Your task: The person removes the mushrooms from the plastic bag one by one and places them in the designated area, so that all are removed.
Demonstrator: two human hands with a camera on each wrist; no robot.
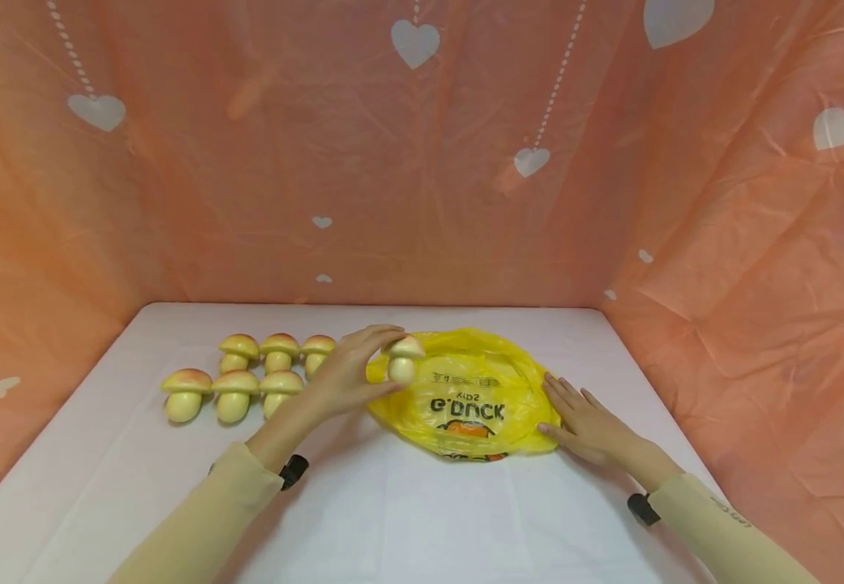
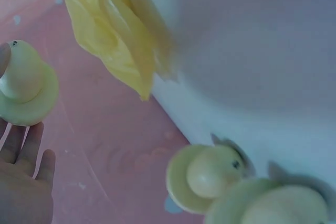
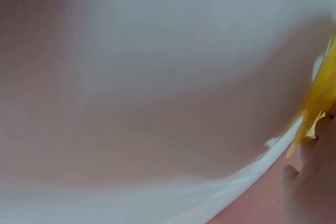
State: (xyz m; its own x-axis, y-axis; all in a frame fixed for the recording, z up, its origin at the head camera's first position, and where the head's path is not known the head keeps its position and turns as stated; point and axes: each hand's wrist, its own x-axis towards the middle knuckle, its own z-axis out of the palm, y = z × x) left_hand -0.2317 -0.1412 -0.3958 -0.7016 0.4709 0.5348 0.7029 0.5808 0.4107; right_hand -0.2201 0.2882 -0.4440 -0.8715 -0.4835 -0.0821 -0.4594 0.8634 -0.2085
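My left hand [image 1: 352, 373] holds a pale yellow toy mushroom [image 1: 403, 358] by its cap, just above the left edge of a yellow plastic bag [image 1: 469, 397] printed with black letters. The left wrist view shows that mushroom [image 2: 23, 85] at my fingertips, with the bag [image 2: 113, 30] beyond it. My right hand [image 1: 582, 420] lies flat with straight fingers on the bag's right edge; the right wrist view shows only fingertips [image 3: 310, 182] against a strip of yellow bag [image 3: 320, 93].
Several more toy mushrooms [image 1: 246, 377] stand in two rows on the white table [image 1: 407, 511], left of my left hand. Two of them [image 2: 210, 174] show close in the left wrist view. Orange heart-printed sheeting [image 1: 422, 146] walls the table on three sides.
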